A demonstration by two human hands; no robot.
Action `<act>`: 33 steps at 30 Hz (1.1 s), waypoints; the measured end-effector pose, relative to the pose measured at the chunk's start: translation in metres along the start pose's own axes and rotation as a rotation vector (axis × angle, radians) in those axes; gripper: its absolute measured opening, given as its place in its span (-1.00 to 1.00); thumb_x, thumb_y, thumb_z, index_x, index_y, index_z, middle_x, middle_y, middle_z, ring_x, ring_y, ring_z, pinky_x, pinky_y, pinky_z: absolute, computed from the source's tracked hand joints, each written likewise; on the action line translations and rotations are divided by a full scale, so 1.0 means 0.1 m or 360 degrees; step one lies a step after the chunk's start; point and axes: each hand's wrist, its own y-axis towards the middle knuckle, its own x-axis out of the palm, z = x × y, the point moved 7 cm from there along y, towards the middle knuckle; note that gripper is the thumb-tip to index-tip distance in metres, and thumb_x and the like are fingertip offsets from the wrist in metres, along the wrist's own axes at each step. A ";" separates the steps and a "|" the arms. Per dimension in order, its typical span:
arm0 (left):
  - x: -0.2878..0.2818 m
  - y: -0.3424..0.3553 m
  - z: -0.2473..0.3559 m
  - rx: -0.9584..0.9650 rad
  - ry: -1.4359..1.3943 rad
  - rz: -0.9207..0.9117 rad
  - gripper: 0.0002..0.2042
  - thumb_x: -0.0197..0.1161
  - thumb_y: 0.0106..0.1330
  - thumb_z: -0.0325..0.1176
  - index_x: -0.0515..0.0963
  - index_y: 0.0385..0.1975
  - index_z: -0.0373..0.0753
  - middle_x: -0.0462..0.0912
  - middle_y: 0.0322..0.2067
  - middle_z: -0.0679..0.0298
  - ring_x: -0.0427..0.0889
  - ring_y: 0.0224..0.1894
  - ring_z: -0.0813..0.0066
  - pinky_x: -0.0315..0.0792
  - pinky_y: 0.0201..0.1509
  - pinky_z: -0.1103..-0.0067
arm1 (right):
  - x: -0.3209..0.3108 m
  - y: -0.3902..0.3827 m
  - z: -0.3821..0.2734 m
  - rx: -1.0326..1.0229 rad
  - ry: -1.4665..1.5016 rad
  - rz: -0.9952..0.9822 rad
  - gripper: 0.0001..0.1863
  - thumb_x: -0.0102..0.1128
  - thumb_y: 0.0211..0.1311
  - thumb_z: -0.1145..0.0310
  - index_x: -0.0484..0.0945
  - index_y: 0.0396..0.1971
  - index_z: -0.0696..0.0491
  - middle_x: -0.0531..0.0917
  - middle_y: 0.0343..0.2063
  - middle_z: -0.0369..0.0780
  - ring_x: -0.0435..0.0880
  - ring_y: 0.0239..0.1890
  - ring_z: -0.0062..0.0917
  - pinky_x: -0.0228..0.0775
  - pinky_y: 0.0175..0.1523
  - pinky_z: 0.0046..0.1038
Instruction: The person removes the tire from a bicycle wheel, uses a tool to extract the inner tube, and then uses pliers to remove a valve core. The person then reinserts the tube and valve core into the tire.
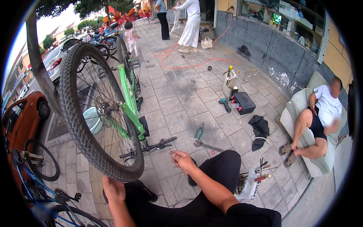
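Observation:
An upturned green bicycle (130, 87) rests with its handlebar (162, 145) low over the paving. Its large knobby front tyre (70, 90) rises close in front of me. My left hand (114, 189) is at the bottom of this tyre, apparently touching it, with its fingertips hidden. My right hand (181, 162), to the right of the wheel, pinches a thin wire-like rod. Beyond that hand, a green-handled pair of pliers (198, 132) and an adjustable wrench (204, 145) lie on the ground. A white tool holder (247, 183) with several screwdrivers stands right of my knee.
A drill (225, 104), black case (244, 103), bucket (230, 85), dark cloth (259, 130) and orange hose (170, 64) lie ahead. A person sits on a sofa (314, 166) at right; others stand beyond. Left are a basin (92, 117), tree (43, 75), bicycles and cars.

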 end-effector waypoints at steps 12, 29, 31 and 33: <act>0.20 -0.77 -0.79 -0.0123 0.1406 -0.0716 -0.64 0.24 0.51 -0.40 0.46 0.20 -0.46 0.70 -0.08 0.14 0.65 -0.10 0.49 0.54 0.06 0.53 | 0.46 -0.52 -0.50 -0.0288 -0.0433 -0.0321 -0.70 0.00 0.56 0.36 0.60 0.10 0.14 0.56 -0.45 -0.37 0.45 -0.44 -0.74 0.36 -0.32 -0.62; 0.86 -0.34 -1.00 -0.0086 0.0832 -0.0664 -0.80 0.19 0.52 -0.48 0.53 0.04 -0.43 0.73 -0.15 0.11 0.72 -0.13 0.42 0.58 0.07 0.50 | 0.47 -1.44 -0.86 -0.0154 -0.0637 -0.0598 -0.70 0.11 0.55 0.34 0.58 0.14 0.14 0.59 -0.42 -0.38 0.50 -0.35 -0.75 0.40 -0.20 -0.60; 0.88 -0.33 -1.00 -0.0089 0.0768 -0.0657 -0.81 0.19 0.52 -0.47 0.53 0.03 -0.41 0.72 -0.18 0.12 0.73 -0.13 0.40 0.60 0.05 0.48 | 0.33 -1.40 -0.82 -0.0348 -0.0654 -0.0556 -0.71 0.14 0.53 0.34 0.62 0.11 0.13 0.61 -0.40 -0.40 0.50 -0.37 -0.79 0.38 -0.26 -0.63; 0.96 -0.33 -1.04 -0.0102 0.0774 -0.0707 -0.80 0.20 0.52 -0.45 0.50 0.02 -0.40 0.70 -0.19 0.11 0.73 -0.16 0.37 0.62 0.00 0.46 | 0.28 -1.43 -0.87 -0.0525 -0.0714 -0.0478 -0.76 0.16 0.53 0.35 0.66 0.03 0.13 0.59 -0.45 -0.41 0.46 -0.41 -0.82 0.34 -0.32 -0.66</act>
